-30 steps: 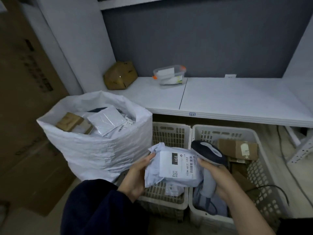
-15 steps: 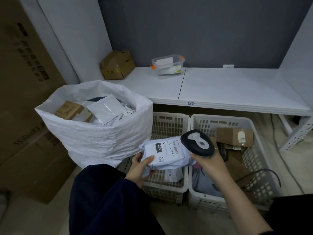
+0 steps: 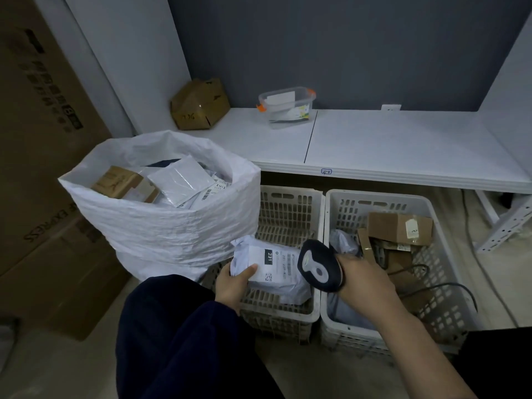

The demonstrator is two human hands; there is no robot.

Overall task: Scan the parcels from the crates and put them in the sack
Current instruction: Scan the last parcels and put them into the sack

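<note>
The white parcel (image 3: 277, 267) has sunk lower over the left crate (image 3: 288, 203), just beside the full sack (image 3: 172, 228). The left hand (image 3: 233, 283) grips its near end, thumb across the label. The right hand (image 3: 365, 280) is wrapped round the scanner (image 3: 319, 269), whose head is at the parcel's right edge.

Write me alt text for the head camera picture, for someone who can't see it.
A person's left hand holds a white parcel labelled 231 while the right hand holds a handheld scanner beside its label, above a white crate. A white sack full of parcels stands to the left.
</note>
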